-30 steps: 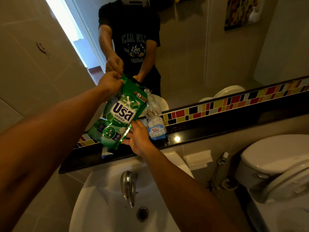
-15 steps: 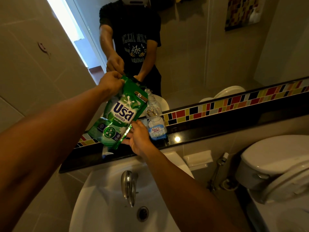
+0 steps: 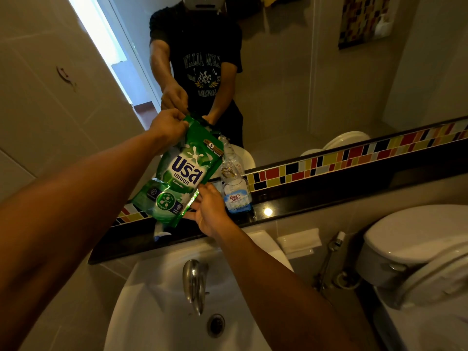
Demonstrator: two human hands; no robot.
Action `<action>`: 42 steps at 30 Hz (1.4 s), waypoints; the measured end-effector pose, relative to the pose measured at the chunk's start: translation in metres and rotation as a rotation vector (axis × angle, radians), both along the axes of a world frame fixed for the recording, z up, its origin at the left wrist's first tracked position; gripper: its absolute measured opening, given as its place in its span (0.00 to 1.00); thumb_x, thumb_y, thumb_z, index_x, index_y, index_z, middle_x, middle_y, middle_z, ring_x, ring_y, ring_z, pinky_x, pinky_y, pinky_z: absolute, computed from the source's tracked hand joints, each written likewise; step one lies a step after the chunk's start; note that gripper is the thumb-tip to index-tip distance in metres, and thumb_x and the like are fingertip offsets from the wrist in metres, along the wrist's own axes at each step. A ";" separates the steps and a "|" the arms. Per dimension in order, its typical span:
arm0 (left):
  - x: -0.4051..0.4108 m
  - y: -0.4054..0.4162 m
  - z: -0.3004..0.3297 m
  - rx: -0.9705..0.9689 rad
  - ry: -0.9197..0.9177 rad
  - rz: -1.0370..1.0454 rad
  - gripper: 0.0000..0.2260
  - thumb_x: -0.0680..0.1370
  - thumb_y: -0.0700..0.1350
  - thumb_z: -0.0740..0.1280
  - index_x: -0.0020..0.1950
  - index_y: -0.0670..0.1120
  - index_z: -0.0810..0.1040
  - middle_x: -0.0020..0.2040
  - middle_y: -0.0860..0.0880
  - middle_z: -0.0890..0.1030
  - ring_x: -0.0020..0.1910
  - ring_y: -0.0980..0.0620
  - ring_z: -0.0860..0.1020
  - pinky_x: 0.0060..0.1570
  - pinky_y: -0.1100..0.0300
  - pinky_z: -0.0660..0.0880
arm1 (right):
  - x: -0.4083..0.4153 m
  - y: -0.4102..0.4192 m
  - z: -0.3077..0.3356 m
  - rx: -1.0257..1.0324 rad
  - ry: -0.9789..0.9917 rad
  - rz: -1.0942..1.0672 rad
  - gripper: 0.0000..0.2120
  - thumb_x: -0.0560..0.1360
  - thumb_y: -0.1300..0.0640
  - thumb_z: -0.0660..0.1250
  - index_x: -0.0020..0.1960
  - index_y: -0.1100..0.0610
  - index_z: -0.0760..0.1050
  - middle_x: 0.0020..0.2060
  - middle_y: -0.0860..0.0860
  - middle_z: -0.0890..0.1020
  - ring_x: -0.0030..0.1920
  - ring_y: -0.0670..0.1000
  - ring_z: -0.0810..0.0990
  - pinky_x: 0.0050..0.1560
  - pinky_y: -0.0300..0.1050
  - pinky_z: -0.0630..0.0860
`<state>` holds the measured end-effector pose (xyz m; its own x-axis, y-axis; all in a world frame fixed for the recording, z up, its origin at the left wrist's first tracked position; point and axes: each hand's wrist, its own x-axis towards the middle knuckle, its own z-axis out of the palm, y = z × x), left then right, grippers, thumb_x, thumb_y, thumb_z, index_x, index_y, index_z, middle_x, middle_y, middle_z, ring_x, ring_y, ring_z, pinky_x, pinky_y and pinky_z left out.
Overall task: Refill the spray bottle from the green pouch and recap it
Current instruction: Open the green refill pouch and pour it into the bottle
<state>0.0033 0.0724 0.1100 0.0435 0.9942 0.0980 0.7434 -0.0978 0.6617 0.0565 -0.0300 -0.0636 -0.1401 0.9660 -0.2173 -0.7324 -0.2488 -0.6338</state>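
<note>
Over the sink, left hand (image 3: pixel 168 126) pinches green pouch (image 3: pixel 181 177).

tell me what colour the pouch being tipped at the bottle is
Green pouch, white and dark blue lettering; head view.

- Green pouch (image 3: pixel 178 178) covers part of spray bottle (image 3: pixel 234 187); bottle neck unclear (glare, clutter).
- Small blue-white item (image 3: pixel 162 233) under pouch: mostly hidden.
- Right hand (image 3: pixel 209 211): fingertips behind pouch edge.
- Toilet (image 3: pixel 415 249) cut by right edge.
</note>
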 end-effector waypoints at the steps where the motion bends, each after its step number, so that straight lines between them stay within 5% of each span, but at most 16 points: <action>1: 0.000 0.000 0.000 0.000 0.000 0.000 0.04 0.83 0.43 0.63 0.56 0.46 0.76 0.60 0.40 0.79 0.57 0.41 0.81 0.59 0.46 0.80 | 0.000 0.000 0.000 -0.001 0.000 -0.001 0.08 0.86 0.55 0.59 0.62 0.50 0.75 0.52 0.55 0.86 0.51 0.56 0.86 0.45 0.60 0.85; 24: -0.002 0.004 -0.001 -0.017 -0.008 -0.011 0.02 0.83 0.44 0.64 0.55 0.48 0.76 0.58 0.40 0.80 0.54 0.42 0.83 0.56 0.46 0.82 | -0.001 0.002 -0.004 0.008 0.005 0.000 0.07 0.85 0.54 0.59 0.59 0.50 0.75 0.44 0.51 0.89 0.45 0.53 0.89 0.43 0.59 0.86; 42: -0.003 0.010 -0.002 0.016 0.013 -0.014 0.02 0.82 0.44 0.65 0.54 0.48 0.76 0.57 0.41 0.80 0.53 0.43 0.82 0.56 0.47 0.82 | -0.003 0.002 -0.002 0.018 0.018 0.005 0.08 0.86 0.54 0.59 0.62 0.50 0.75 0.50 0.54 0.87 0.48 0.55 0.87 0.47 0.61 0.84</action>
<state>0.0002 0.0829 0.1080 0.0588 0.9918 0.1132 0.7506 -0.1187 0.6500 0.0538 -0.0279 -0.0658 -0.1487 0.9690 -0.1973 -0.7428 -0.2412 -0.6246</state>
